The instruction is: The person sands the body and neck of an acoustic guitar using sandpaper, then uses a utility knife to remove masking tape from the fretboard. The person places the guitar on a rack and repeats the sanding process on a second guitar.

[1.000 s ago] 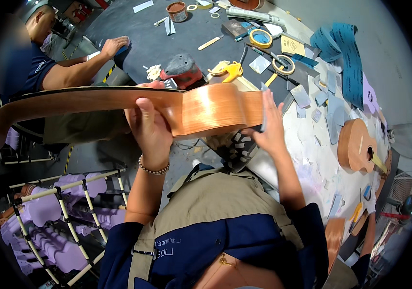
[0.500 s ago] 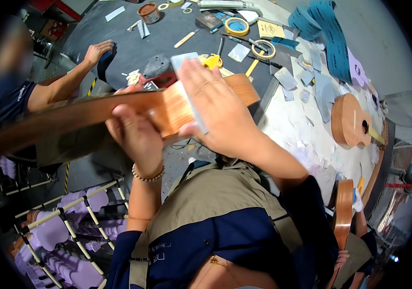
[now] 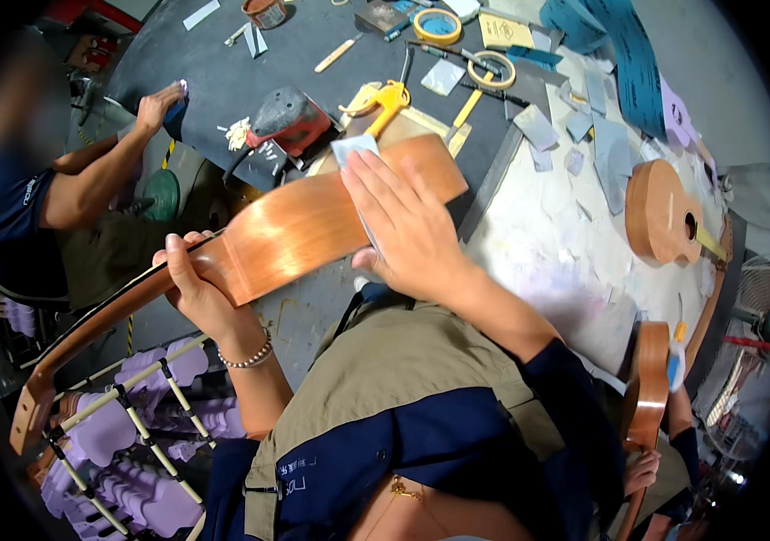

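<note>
Guitar neck (image 3: 250, 248) lies across your lap, just below the red sander (image 3: 290, 122). Your left hand (image 3: 197, 293) grips its narrow shaft to steady it; your right hand (image 3: 407, 225) presses what looks like sandpaper (image 3: 355, 149) flat against the wider heel, fingers spread.

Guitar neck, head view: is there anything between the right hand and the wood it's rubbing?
Yes, by the look of it: a small pale sheet lies under the right hand, between its fingers and the guitar neck. Only the sheet's corner shows past the fingertips. The left hand grips the neck directly, lower down.
</note>
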`<state>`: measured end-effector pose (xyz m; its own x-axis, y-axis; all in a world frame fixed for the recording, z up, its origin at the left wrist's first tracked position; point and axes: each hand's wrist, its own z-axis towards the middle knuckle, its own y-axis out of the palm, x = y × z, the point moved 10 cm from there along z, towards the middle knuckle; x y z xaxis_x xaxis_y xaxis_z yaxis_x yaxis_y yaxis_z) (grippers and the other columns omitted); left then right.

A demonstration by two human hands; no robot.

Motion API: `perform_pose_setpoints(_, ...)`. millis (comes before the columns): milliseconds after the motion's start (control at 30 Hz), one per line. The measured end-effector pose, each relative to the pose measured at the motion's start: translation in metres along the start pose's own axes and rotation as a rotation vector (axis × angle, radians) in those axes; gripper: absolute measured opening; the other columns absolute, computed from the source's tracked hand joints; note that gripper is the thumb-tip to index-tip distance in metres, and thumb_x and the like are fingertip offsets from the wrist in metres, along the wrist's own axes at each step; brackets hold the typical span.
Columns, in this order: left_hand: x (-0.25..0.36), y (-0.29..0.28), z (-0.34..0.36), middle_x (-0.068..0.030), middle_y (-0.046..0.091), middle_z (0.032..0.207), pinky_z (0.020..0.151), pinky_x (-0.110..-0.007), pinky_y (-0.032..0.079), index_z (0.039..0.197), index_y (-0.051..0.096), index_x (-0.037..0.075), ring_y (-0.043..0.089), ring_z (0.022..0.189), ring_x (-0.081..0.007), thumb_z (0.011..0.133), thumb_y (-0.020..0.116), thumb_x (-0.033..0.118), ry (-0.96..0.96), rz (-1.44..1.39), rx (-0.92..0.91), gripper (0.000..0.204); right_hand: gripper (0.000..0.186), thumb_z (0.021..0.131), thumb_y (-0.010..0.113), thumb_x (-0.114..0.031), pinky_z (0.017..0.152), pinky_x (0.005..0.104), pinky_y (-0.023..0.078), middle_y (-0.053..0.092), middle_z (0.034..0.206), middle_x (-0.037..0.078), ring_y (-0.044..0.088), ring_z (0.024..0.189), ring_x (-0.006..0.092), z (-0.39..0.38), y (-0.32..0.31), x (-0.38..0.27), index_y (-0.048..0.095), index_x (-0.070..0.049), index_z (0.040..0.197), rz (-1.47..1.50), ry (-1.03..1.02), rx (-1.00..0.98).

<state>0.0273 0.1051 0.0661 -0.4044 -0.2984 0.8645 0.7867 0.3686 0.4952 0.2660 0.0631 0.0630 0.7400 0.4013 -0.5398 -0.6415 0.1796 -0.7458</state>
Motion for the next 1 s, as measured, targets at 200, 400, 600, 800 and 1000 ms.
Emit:
perform_pose_setpoints(200,-0.022,-0.067,0.033,-0.0036,0.056,0.076,0.082,-0.031,0.045,0.079,0.056,0.007,0.054,0.078,-0.0162,0.083,0.062,0.015,-0.135,-0.198,-0.053,0.011,0.083,0.086,0.022,-0.067,0.111,0.0452,0.014,0.025,0.147,0.013,0.022,0.137,0.029,-0.013,0.006,0.099,0.028,-0.005,0.141,0.24,0.334,-0.002)
perform_pose_setpoints(400,-0.039,-0.119,0.036,0.0,0.053,0.073,0.079,-0.03,0.045,0.075,0.053,0.01,0.051,0.076,-0.0138,0.082,0.057,0.018,-0.214,-0.174,0.034,0.012,0.08,0.084,0.039,-0.061,0.11,0.0483,0.016,0.026,0.148,0.006,0.022,0.136,0.029,0.017,0.028,-0.004,0.029,-0.005,0.14,-0.003,-0.099,-0.214)
perform_pose_setpoints(600,-0.049,-0.181,0.025,0.002,0.048,0.069,0.077,-0.027,0.043,0.07,0.047,0.01,0.047,0.073,-0.0112,0.082,0.052,0.014,-0.124,-0.066,0.278,0.013,0.077,0.089,0.018,-0.064,0.11,0.0352,0.019,0.02,0.149,0.011,0.021,0.136,0.0241,-0.061,0.131,0.127,0.018,-0.011,0.145,1.258,0.509,-0.139)
perform_pose_setpoints(800,-0.045,-0.143,0.033,0.0016,0.044,0.068,0.074,-0.027,0.041,0.069,0.044,0.012,0.045,0.071,-0.0119,0.083,0.054,0.017,-0.195,-0.254,0.042,0.018,0.071,0.093,0.021,-0.06,0.101,0.0304,0.033,0.045,0.134,0.006,0.042,0.122,0.0172,-0.097,0.18,0.144,0.035,-0.007,0.137,1.519,0.859,-0.185)
perform_pose_setpoints(1000,-0.009,-0.082,0.02,0.0013,0.05,0.075,0.077,-0.031,0.044,0.082,0.048,0.013,0.049,0.078,-0.0145,0.085,0.055,0.008,0.022,-0.132,-0.018,0.009,0.077,0.09,0.023,-0.063,0.107,0.0346,0.024,0.035,0.142,0.007,0.033,0.129,0.0185,-0.1,0.132,0.17,0.028,-0.006,0.141,1.603,0.965,0.076)
